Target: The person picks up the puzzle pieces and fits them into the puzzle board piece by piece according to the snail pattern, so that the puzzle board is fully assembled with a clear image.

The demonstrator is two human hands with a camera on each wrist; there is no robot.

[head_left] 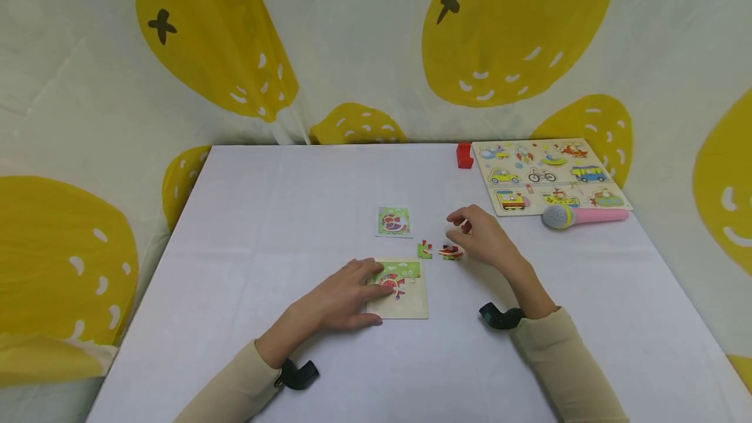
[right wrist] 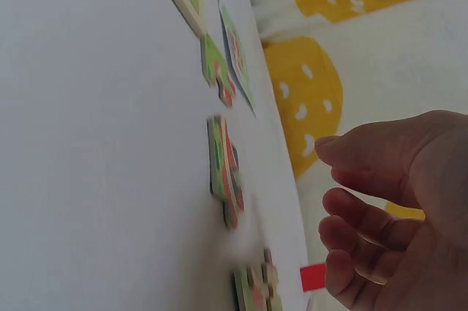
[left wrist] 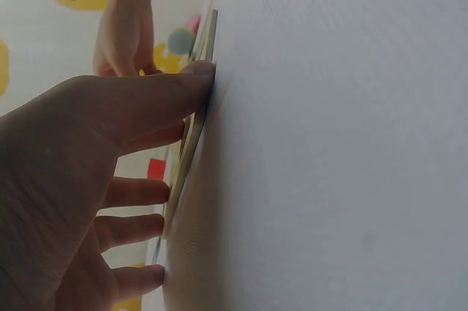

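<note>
My left hand rests with spread fingers on the left side of a small wooden puzzle board, whose upper part shows green and red picture pieces. In the left wrist view, the thumb lies at the edge of the board. My right hand hovers with loosely bent fingers, and nothing shows between them. Beside it lies a small pile of puzzle pieces; a green piece is nearer the board. More pieces lie low in the right wrist view, mostly hidden by the hand in the head view.
A small picture card lies behind the board. Toward the back right are a wooden vehicle puzzle, a pink toy microphone and a red block. Black wrist devices are worn on both arms.
</note>
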